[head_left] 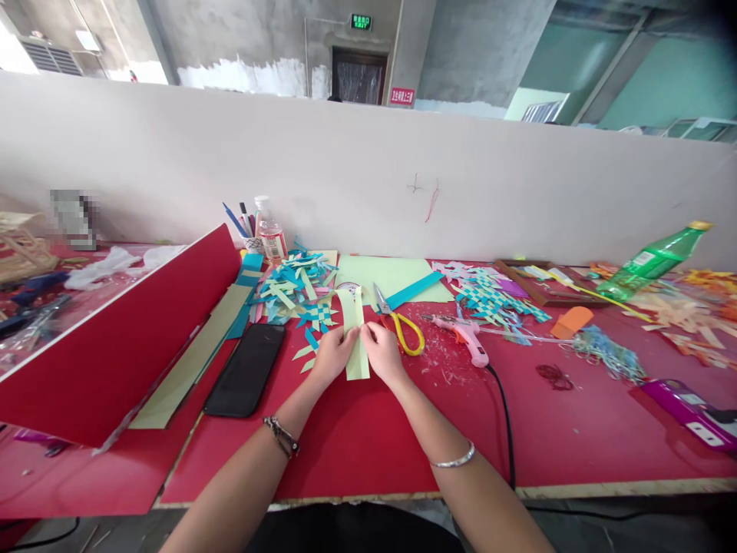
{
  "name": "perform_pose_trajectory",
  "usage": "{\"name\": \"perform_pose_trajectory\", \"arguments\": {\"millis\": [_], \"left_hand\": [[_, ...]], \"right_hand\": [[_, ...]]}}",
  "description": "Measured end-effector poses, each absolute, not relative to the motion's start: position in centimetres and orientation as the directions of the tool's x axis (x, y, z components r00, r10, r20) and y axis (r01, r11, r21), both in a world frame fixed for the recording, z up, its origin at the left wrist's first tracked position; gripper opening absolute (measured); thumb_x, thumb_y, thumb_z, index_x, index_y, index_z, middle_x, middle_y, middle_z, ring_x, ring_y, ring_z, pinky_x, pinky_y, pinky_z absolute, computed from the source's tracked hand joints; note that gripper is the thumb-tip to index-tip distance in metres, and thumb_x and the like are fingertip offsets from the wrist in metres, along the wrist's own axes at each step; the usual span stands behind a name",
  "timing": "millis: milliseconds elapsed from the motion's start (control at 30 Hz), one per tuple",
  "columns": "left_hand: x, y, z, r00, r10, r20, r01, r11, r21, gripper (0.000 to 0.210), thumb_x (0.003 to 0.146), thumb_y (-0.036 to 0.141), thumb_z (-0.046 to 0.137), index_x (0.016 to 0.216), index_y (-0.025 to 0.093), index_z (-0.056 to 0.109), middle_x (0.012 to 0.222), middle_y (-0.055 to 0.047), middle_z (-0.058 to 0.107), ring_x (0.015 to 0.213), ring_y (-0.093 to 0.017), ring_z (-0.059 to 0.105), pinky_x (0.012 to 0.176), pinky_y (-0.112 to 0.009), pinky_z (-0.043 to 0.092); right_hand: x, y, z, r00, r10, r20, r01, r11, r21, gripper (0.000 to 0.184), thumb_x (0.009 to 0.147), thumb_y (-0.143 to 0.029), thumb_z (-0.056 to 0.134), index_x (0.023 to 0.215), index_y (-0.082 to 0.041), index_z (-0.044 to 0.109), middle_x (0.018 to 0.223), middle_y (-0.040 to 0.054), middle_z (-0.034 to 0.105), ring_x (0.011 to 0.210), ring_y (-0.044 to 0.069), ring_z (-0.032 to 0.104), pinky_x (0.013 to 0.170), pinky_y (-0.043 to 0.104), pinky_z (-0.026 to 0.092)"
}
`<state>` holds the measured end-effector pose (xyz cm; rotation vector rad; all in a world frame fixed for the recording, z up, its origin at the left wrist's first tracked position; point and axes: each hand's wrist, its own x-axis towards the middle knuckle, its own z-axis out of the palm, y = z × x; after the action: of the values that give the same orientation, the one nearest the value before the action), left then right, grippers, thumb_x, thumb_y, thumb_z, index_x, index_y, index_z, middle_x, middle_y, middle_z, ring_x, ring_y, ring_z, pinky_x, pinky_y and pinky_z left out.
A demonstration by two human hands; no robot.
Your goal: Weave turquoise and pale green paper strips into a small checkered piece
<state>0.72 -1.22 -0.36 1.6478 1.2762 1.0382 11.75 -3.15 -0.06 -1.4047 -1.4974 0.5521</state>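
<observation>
At the near edge of the bench (368,453), the black cord (507,430) passes over the rim to the right of the right forearm; if that arm snags it, the pink glue gun (469,342) may be dragged nearer, and whether its nozzle is hot cannot be told. Farther in, midway between the left and right corners, the pale yellow-green paper strip (357,367) is held between the left hand (332,355) and the right hand (383,352). The fingers of both hands grasp it: the left set pinches its left side, the right set its right side, close together near mid-length. Both ends are unsupported by the grip, so an uneven pull could skew the crease or tear the paper. Just right of the right hand lie the yellow-handled scissors (411,338); their blades point toward the far edge, near the strip's far end, and could nick the paper or a finger if the right hand shifts sideways. Beyond the hands, toward the far edge, the heap of cut strips (293,280) includes pieces of similar colour, which could be confused with the held one. Condition of the strip: narrow, matte, with a straight-cut near end and a lengthwise line; its far end shows two raised flaps, and whether these are one folded sheet or two layers cannot be determined.
</observation>
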Motion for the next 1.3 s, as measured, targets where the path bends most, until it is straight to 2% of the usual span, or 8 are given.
{"name": "perform_pose_trajectory", "arguments": {"millis": [233, 467, 633, 733, 933, 1133, 1300], "left_hand": [[0.69, -1.03, -0.45, 0.116, 0.987, 0.112, 0.332, -0.145, 0.932, 0.037, 0.074, 0.046, 0.037, 0.052, 0.016, 0.039, 0.047, 0.004, 0.032, 0.046, -0.008, 0.031, 0.044, -0.021, 0.023], [0.54, -1.45, -0.17, 0.235, 0.967, 0.100, 0.353, -0.181, 0.918, 0.035, 0.069, 0.045, 0.045, 0.052, 0.015, 0.045, 0.046, 0.005, 0.036, 0.047, -0.008, 0.034, 0.043, -0.020, 0.023], [0.51, -1.32, -0.25, 0.203, 0.970, 0.135, 0.382, -0.205, 0.901, 0.036, 0.072, 0.043, 0.040, 0.049, 0.015, 0.040, 0.045, 0.005, 0.031, 0.046, -0.007, 0.029, 0.042, -0.020, 0.019], [0.59, -1.22, -0.27, 0.196, 0.970, 0.144, 0.372, -0.210, 0.904, 0.035, 0.073, 0.043, 0.038, 0.054, 0.015, 0.044, 0.048, 0.004, 0.034, 0.048, -0.008, 0.031, 0.043, -0.020, 0.020], [0.97, -1.38, -0.37, 0.155, 0.977, 0.149, 0.333, -0.194, 0.923, 0.036, 0.075, 0.044, 0.036, 0.056, 0.015, 0.045, 0.050, 0.003, 0.037, 0.050, -0.009, 0.035, 0.044, -0.020, 0.025], [0.94, -1.33, -0.50, 0.080, 0.987, 0.137, 0.309, -0.155, 0.938, 0.038, 0.077, 0.046, 0.033, 0.053, 0.017, 0.037, 0.047, 0.005, 0.033, 0.046, -0.008, 0.032, 0.043, -0.020, 0.024], [0.99, -1.64, -0.28, 0.187, 0.977, 0.098, 0.314, -0.154, 0.937, 0.037, 0.073, 0.048, 0.041, 0.055, 0.016, 0.044, 0.047, 0.004, 0.041, 0.045, -0.008, 0.037, 0.043, -0.019, 0.027]], "right_hand": [[11.63, -2.95, -0.40, 0.172, 0.937, 0.302, 0.443, 0.201, -0.874, 0.031, 0.079, -0.037, 0.033, 0.054, -0.020, 0.030, 0.043, -0.0058, 0.029, 0.041, 0.009, 0.032, 0.042, 0.022, 0.022], [11.84, -3.01, 0.00, 0.224, 0.921, 0.317, 0.455, 0.189, -0.870, 0.033, 0.081, -0.041, 0.030, 0.055, -0.020, 0.033, 0.047, -0.0049, 0.032, 0.044, 0.010, 0.034, 0.044, 0.021, 0.025], [11.75, -3.39, 0.28, 0.150, 0.929, 0.338, 0.507, 0.221, -0.833, 0.034, 0.077, -0.043, 0.039, 0.052, -0.020, 0.033, 0.044, -0.0053, 0.033, 0.042, 0.009, 0.033, 0.045, 0.022, 0.021], [11.71, -3.34, 0.20, 0.127, 0.932, 0.340, 0.513, 0.232, -0.826, 0.034, 0.079, -0.040, 0.036, 0.052, -0.020, 0.033, 0.044, -0.0046, 0.033, 0.042, 0.009, 0.033, 0.044, 0.023, 0.019], [11.47, -3.17, -0.10, 0.171, 0.928, 0.331, 0.478, 0.215, -0.851, 0.035, 0.080, -0.041, 0.034, 0.051, -0.020, 0.032, 0.043, -0.0048, 0.031, 0.042, 0.009, 0.033, 0.043, 0.023, 0.020], [11.48, -3.02, -0.34, 0.217, 0.929, 0.300, 0.416, 0.190, -0.889, 0.034, 0.081, -0.041, 0.031, 0.054, -0.021, 0.031, 0.042, -0.0054, 0.031, 0.040, 0.010, 0.034, 0.041, 0.022, 0.024], [11.85, -2.78, -0.26, 0.232, 0.926, 0.299, 0.390, 0.193, -0.900, 0.033, 0.080, -0.043, 0.032, 0.056, -0.021, 0.037, 0.046, -0.0039, 0.036, 0.043, 0.011, 0.038, 0.043, 0.023, 0.029]]}}
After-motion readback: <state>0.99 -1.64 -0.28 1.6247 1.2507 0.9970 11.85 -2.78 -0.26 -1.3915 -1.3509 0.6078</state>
